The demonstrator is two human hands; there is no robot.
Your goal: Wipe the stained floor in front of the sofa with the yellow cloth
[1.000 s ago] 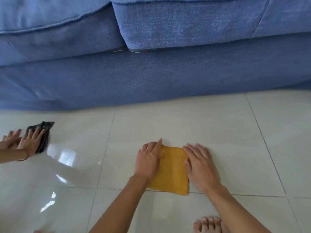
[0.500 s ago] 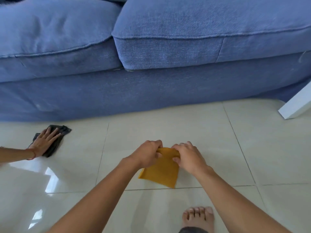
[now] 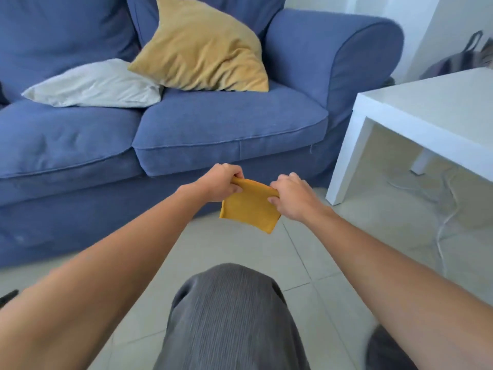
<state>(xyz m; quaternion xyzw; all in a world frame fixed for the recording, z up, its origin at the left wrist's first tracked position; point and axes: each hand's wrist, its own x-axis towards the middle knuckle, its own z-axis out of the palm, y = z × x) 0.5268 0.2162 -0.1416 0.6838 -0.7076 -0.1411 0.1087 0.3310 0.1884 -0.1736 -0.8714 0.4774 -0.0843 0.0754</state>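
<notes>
in front of the sofa (image 3: 213, 124), the left hand (image 3: 220, 182) and right hand (image 3: 292, 198) each pinch a top corner of the folded cloth (image 3: 248, 206), hanging below them, clear of the floor (image 3: 306, 252). no wiping underway; no stain visible.

Bare floor (image 3: 240, 263) lies open between sofa (image 3: 106, 198) and raised knee (image 3: 229, 316). The white worktop (image 3: 426, 116) blocks the right; 1 cable (image 3: 442, 225) trails on the tiles beneath it.

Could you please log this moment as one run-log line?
cloth: folded, off floor | left hand: gripping | right hand: gripping | sofa: behind
</notes>
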